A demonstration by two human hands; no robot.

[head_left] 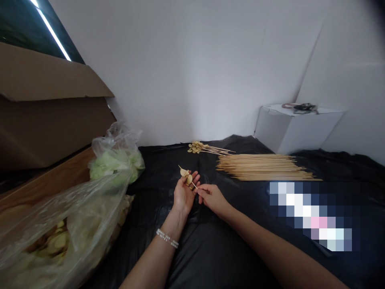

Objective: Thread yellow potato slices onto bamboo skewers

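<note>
My right hand (213, 197) pinches the lower end of a thin wooden skewer (195, 185). Several pale yellow slices (189, 178), which look like potato, are threaded on it, and its tip sticks out beyond them at the upper left. Palm up, my left hand (184, 196) holds these slices between thumb and curled fingers. Beyond my hands lies a small pile of filled skewers (197, 147), slices to the left and bare ends to the right. To its right is a wide bundle of bare wooden skewers (264, 167).
At lower left, an open clear plastic bag (99, 212) contains more yellow slices. Behind it sits a tied bag of pale green vegetable (117, 160). A cardboard box (54, 124) stands far left, a white box (297, 128) back right. Black sheeting (162, 160) covers the table; a pixelated patch hides its right side.
</note>
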